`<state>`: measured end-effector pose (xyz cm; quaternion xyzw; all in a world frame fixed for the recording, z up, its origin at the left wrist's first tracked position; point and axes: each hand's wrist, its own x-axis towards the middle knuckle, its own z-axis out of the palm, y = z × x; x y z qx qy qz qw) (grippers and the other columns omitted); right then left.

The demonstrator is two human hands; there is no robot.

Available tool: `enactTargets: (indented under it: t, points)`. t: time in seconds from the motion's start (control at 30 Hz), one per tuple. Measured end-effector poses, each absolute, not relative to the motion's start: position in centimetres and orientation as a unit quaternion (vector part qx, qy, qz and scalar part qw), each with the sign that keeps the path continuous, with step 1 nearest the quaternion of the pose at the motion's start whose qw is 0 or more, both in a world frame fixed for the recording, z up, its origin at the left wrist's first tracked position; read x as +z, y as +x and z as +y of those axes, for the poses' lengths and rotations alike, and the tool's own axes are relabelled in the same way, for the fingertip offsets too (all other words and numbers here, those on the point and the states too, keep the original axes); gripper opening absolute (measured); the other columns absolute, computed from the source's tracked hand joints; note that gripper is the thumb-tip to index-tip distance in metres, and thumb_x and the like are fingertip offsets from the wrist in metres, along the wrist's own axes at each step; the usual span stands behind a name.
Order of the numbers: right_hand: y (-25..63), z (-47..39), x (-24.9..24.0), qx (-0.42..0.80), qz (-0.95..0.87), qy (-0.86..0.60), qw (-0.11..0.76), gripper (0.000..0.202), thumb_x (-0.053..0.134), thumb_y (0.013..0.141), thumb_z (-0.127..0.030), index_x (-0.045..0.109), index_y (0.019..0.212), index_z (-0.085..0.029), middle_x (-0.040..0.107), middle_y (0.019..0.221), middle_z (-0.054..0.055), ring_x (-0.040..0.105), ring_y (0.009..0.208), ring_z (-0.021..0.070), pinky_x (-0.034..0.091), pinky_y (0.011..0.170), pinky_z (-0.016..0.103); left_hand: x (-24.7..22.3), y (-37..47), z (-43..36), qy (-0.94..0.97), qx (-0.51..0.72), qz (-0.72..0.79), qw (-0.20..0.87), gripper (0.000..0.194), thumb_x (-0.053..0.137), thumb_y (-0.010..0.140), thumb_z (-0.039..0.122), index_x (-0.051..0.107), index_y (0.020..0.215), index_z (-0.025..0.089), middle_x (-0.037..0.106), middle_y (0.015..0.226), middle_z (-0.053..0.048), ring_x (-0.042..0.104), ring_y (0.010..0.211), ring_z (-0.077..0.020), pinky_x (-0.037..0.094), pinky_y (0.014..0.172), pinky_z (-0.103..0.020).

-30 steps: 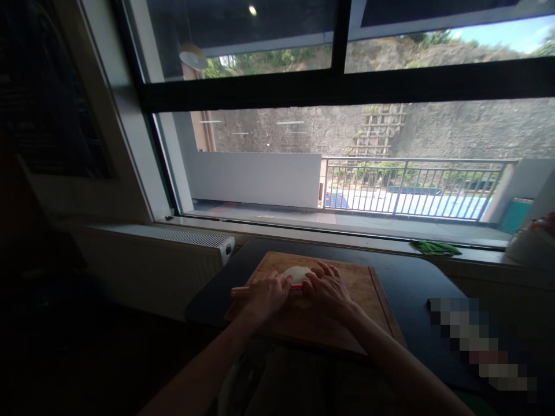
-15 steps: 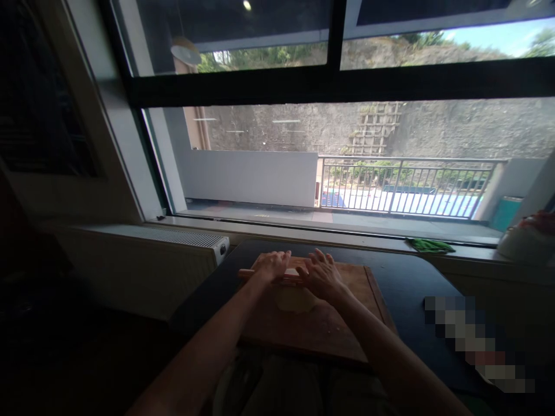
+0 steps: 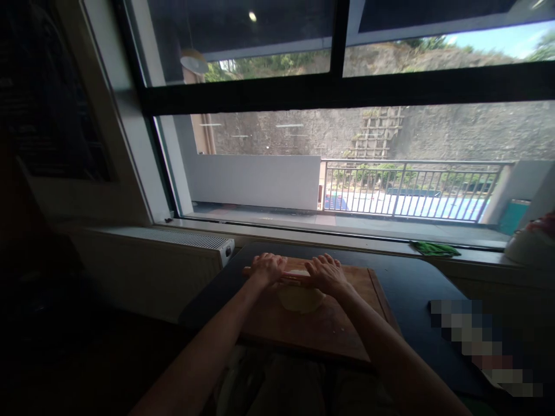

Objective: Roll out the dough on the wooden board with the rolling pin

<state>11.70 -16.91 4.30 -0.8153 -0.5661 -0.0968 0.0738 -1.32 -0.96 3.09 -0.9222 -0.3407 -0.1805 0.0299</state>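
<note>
A wooden rolling pin lies crosswise near the far side of a wooden board. My left hand is closed over its left part, and the pin's end pokes out past that hand. My right hand curls over the right part, hiding that end. Pale flattened dough shows on the near side of the pin, and a lighter strip of it appears beyond, between my hands. Small crumbs lie on the board to the right.
The board rests on a dark table. A radiator stands left, close to the table edge. On the windowsill are a green cloth and a pale rounded object. A blurred-out item lies on the table's right.
My fingers, more raised and spread before, now curl down over the rolling pin. The camera view has shifted slightly, so everything appears a little further right and lower.
</note>
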Motion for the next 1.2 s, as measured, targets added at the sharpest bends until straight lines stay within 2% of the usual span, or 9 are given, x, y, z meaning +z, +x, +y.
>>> enactTargets:
  t: [0.13, 0.3, 0.47, 0.6, 0.7, 0.8, 0.93, 1.1, 1.2]
  points:
    - [9.6, -19.8, 2.0, -0.108, -0.584, -0.792, 0.138, 0.049, 0.02, 0.095, -0.047, 0.05, 0.124, -0.024, 0.048, 0.134, 0.007, 0.026, 0.133, 0.023, 0.021, 0.105, 0.042, 2.4, -2.7, -1.5, -0.949, -0.157, -0.273, 0.009, 0.043, 0.025, 0.095, 0.041, 0.065, 0.094, 0.025, 0.065, 0.108, -0.004, 0.051, 0.11, -0.0222, 0.032, 0.096, -0.041]
    - [6.2, -23.9, -0.6, -0.084, -0.628, -0.756, 0.164, 0.053, 0.019, 0.095, -0.046, 0.034, 0.139, -0.021, 0.032, 0.147, 0.004, 0.018, 0.137, 0.0187, 0.013, 0.11, 0.036, 0.4, -6.3, -4.5, -0.954, -0.201, -0.219, 0.028, 0.044, 0.024, 0.095, 0.042, 0.056, 0.116, 0.02, 0.055, 0.127, -0.008, 0.043, 0.122, -0.0213, 0.024, 0.106, -0.039]
    - [8.4, -20.2, 0.9, -0.095, -0.533, -0.824, 0.169, 0.052, 0.018, 0.095, -0.047, 0.048, 0.128, -0.022, 0.043, 0.139, 0.007, 0.024, 0.134, 0.0235, 0.015, 0.107, 0.044, 1.9, -3.1, -4.2, -0.947, -0.141, -0.289, -0.003, 0.046, 0.022, 0.095, 0.042, 0.062, 0.106, 0.021, 0.063, 0.115, -0.007, 0.051, 0.114, -0.0218, 0.032, 0.099, -0.038]
    - [10.5, -17.2, 2.4, -0.092, -0.482, -0.855, 0.168, 0.057, 0.017, 0.094, -0.05, 0.051, 0.126, -0.017, 0.044, 0.138, 0.011, 0.026, 0.133, 0.0257, 0.017, 0.106, 0.047, 3.4, -0.7, -3.0, -0.936, -0.1, -0.336, -0.031, 0.05, 0.021, 0.094, 0.048, 0.062, 0.105, 0.022, 0.064, 0.112, -0.007, 0.056, 0.108, -0.0234, 0.039, 0.091, -0.037]
    - [9.6, -18.4, 1.3, -0.116, -0.508, -0.835, 0.176, 0.058, 0.017, 0.094, -0.05, 0.048, 0.128, -0.014, 0.044, 0.138, 0.011, 0.024, 0.135, 0.024, 0.014, 0.108, 0.043, 2.3, -2.2, -3.9, -0.94, -0.151, -0.307, 0.0, 0.046, 0.022, 0.094, 0.045, 0.061, 0.106, 0.022, 0.062, 0.118, -0.006, 0.05, 0.116, -0.0229, 0.034, 0.098, -0.039]
    - [7.8, -21.4, -0.6, -0.127, -0.55, -0.806, 0.179, 0.059, 0.018, 0.094, -0.05, 0.042, 0.134, -0.014, 0.04, 0.142, 0.01, 0.02, 0.136, 0.0216, 0.013, 0.109, 0.038, 0.5, -5.2, -6.2, -0.935, -0.2, -0.289, 0.036, 0.045, 0.025, 0.094, 0.042, 0.057, 0.116, 0.02, 0.055, 0.129, -0.009, 0.041, 0.125, -0.0238, 0.026, 0.104, -0.043]
    - [7.3, -22.4, -1.3, -0.122, -0.555, -0.802, 0.183, 0.06, 0.017, 0.094, -0.051, 0.039, 0.136, -0.014, 0.034, 0.145, 0.009, 0.016, 0.137, 0.0218, 0.01, 0.11, 0.039, -0.1, -6.6, -8.1, -0.93, -0.215, -0.294, 0.053, 0.045, 0.028, 0.094, 0.04, 0.051, 0.125, 0.018, 0.046, 0.137, -0.009, 0.03, 0.132, -0.0234, 0.02, 0.108, -0.043]
    - [10.0, -16.9, 1.6, -0.097, -0.486, -0.851, 0.177, 0.055, 0.019, 0.094, -0.05, 0.05, 0.126, -0.018, 0.043, 0.138, 0.012, 0.026, 0.133, 0.0259, 0.012, 0.106, 0.049, 1.4, -3.0, -5.3, -0.914, -0.173, -0.366, 0.028, 0.043, 0.025, 0.095, 0.042, 0.057, 0.116, 0.023, 0.053, 0.131, -0.007, 0.034, 0.129, -0.0242, 0.024, 0.104, -0.049]
    - [10.9, -15.4, 2.7, -0.082, -0.478, -0.857, 0.173, 0.055, 0.021, 0.093, -0.05, 0.052, 0.123, -0.016, 0.046, 0.135, 0.014, 0.03, 0.131, 0.0261, 0.016, 0.105, 0.05, 2.0, -1.9, -4.3, -0.916, -0.148, -0.374, 0.007, 0.045, 0.023, 0.095, 0.043, 0.059, 0.114, 0.023, 0.055, 0.129, -0.007, 0.038, 0.127, -0.0239, 0.029, 0.101, -0.048]
